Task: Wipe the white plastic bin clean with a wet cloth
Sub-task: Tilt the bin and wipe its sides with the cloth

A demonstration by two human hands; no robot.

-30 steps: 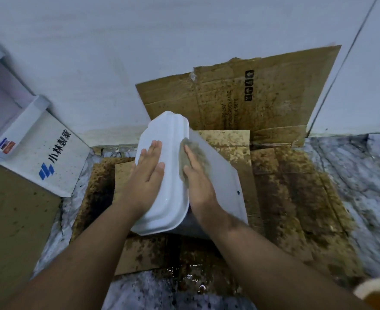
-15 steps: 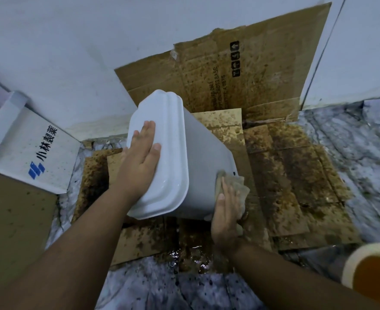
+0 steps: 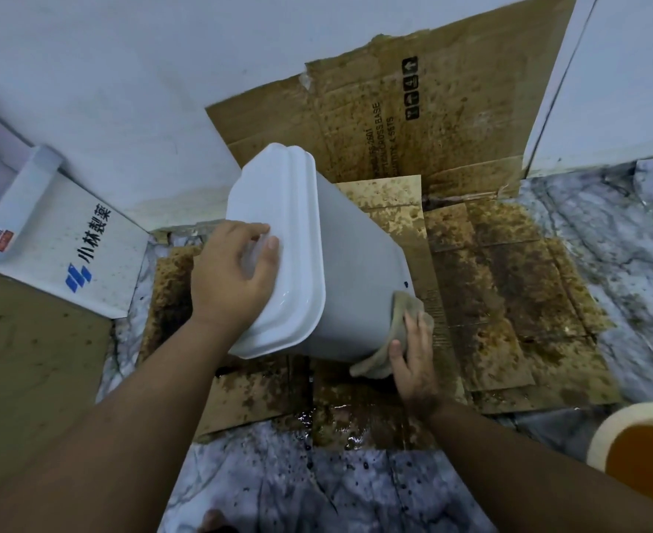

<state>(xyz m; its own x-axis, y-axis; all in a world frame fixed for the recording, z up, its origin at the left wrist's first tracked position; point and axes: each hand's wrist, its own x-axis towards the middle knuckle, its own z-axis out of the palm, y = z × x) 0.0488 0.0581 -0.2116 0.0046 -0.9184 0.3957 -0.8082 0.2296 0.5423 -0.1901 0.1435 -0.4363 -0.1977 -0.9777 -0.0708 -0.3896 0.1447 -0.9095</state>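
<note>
**Cloth down at the bin's lower wall, grip shifted on the lid**

Cloth position is the main change: the damp grey-brown rag (image 3: pixel 403 332), which a second ago sat high on the near side wall just under the lid, is now pressed against the low end of that wall, close to the base, where the white rectangular plastic bin (image 3: pixel 355 271) meets the stained brown cardboard sheets (image 3: pixel 509 286) on the floor. Over the same second the bin has been tipped further, so its lidded top points up and left and more of the side wall faces the camera. My reading is that one full pass down this wall is about done; the other walls, the lid and the base probably remain to be wiped.

The left hand (image 3: pixel 232 275) has also changed. Earlier it lay flat on the lid with fingers straight; now the fingers curl over the lid's left edge and the thumb lies across the top, gripping the bin to hold it at its tilt.

The right hand (image 3: pixel 413 352) lies with fingers straight and together, flat on the rag, pushing it against the wall, wrist low near the wet cardboard.

The bin stands mid-scene, leaning on its far lower edge, in front of the upright cardboard panel against the pale wall. A cream-rimmed bucket of orange-brown liquid (image 3: pixel 640 455) sits near right.
</note>
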